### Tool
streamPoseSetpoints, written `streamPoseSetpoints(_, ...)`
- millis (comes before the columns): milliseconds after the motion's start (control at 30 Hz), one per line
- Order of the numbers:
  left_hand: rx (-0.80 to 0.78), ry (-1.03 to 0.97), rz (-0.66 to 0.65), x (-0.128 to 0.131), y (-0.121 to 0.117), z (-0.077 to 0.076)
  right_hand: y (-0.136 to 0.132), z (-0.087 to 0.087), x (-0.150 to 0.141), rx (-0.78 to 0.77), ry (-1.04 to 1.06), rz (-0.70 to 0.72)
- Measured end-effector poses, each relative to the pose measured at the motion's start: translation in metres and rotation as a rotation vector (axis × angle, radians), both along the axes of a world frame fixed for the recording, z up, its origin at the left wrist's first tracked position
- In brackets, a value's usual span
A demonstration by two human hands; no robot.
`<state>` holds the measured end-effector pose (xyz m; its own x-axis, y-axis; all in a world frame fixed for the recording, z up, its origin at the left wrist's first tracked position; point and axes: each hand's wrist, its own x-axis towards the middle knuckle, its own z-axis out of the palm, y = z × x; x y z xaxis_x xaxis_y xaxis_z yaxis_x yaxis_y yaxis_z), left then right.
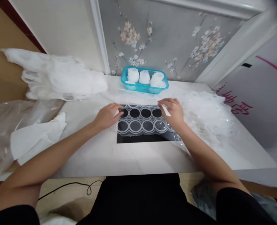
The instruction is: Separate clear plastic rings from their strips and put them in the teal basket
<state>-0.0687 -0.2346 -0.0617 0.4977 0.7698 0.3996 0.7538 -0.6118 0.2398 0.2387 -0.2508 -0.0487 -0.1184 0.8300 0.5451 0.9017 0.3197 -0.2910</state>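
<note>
A clear plastic tray [140,125] with round cavities lies on a black panel in the white table [105,156]. My left hand [108,115] rests on the tray's left end, fingers curled over its edge. My right hand [172,110] sits on the tray's right end, fingers closed around a small white stick-like item [165,110]. Behind the tray stands a turquoise basket [144,87] holding white round containers.
A heap of clear plastic trays [206,115] lies to the right of my right hand. White plastic bags [58,78] pile up at the back left, with more white sheets [32,137] at the left edge. A black cable [82,185] runs on the floor.
</note>
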Motion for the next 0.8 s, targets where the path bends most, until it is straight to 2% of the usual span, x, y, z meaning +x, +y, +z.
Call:
streamPoseSetpoints(100, 0.017, 0.177, -0.165, -0.009, -0.042, -0.004, -0.007, -0.004, -0.043, -0.176, 0.243, 0.226)
streamPoseSetpoints(167, 0.049, 0.278, -0.186, -0.013, -0.065, -0.009, -0.012, -0.014, -0.073, -0.365, 0.441, 0.391)
streamPoseSetpoints(233, 0.095, 0.331, -0.202, -0.016, -0.080, -0.016, -0.016, -0.027, -0.098, -0.516, 0.556, 0.498)
streamPoseSetpoints(300, 0.126, 0.348, -0.211, -0.018, -0.087, -0.021, -0.021, -0.038, -0.114, -0.573, 0.596, 0.545)
streamPoseSetpoints(400, 0.118, 0.369, -0.224, -0.018, -0.089, -0.024, -0.027, -0.044, -0.121, -0.582, 0.599, 0.562)
streamPoseSetpoints(667, 0.079, 0.409, -0.217, -0.016, -0.091, -0.022, -0.030, -0.041, -0.118, -0.591, 0.530, 0.551)
streamPoseSetpoints(733, 0.030, 0.394, -0.208, -0.016, -0.091, -0.022, -0.035, -0.044, -0.118, -0.539, 0.475, 0.550)
streamPoseSetpoints(800, -0.049, 0.353, -0.179, -0.015, -0.089, -0.020, -0.041, -0.047, -0.117, -0.408, 0.338, 0.573)
